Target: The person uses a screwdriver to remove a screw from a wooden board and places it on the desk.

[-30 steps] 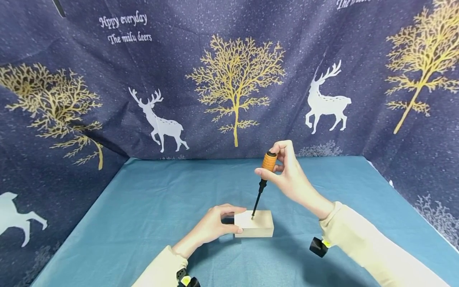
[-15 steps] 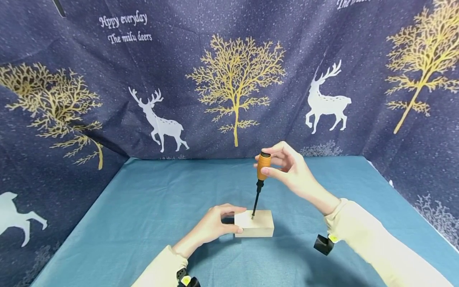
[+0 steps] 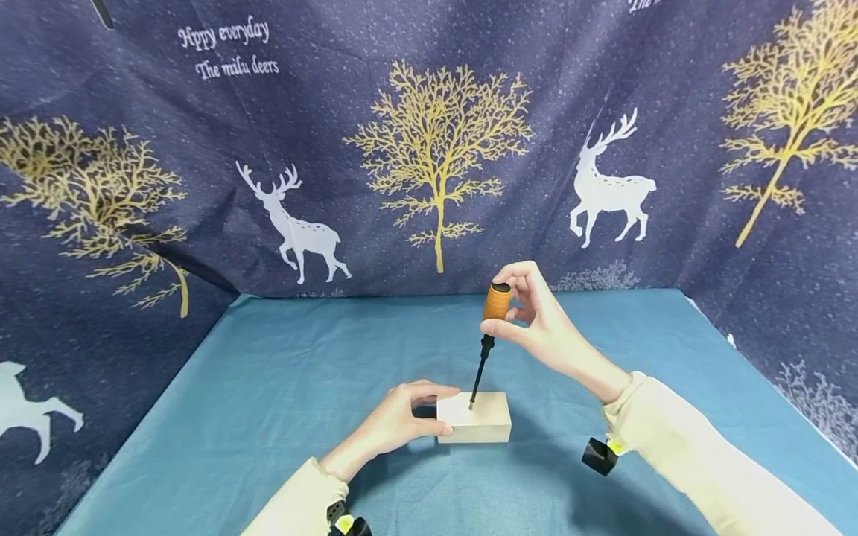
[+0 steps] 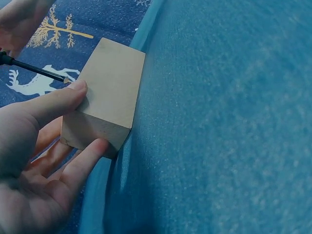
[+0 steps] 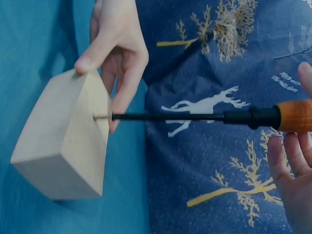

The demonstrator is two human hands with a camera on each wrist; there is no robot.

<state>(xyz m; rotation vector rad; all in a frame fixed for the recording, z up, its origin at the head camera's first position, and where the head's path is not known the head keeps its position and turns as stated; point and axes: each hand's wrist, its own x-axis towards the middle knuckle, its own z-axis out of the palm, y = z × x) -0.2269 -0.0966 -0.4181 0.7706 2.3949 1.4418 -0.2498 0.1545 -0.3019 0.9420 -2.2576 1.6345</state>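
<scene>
Your orange-handled, black-shafted screwdriver (image 3: 487, 342) leans slightly, its tip at a threaded metal screw (image 5: 101, 117) partly exposed above the pale rectangular wooden block (image 3: 474, 424). That block sits roughly midway between the side edges of the blue cloth-covered table (image 3: 302, 357). Your left hand (image 3: 395, 420) grips its left end; your right hand (image 3: 546, 327) holds the handle (image 3: 497, 304). Behind hangs navy fabric (image 3: 335, 104) printed with gold trees (image 3: 439, 175) and white deer (image 3: 308, 237).

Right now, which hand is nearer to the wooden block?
Left. The left hand grips the wooden block at its left end; the right hand is apart, above it, holding the orange screwdriver handle.
</scene>
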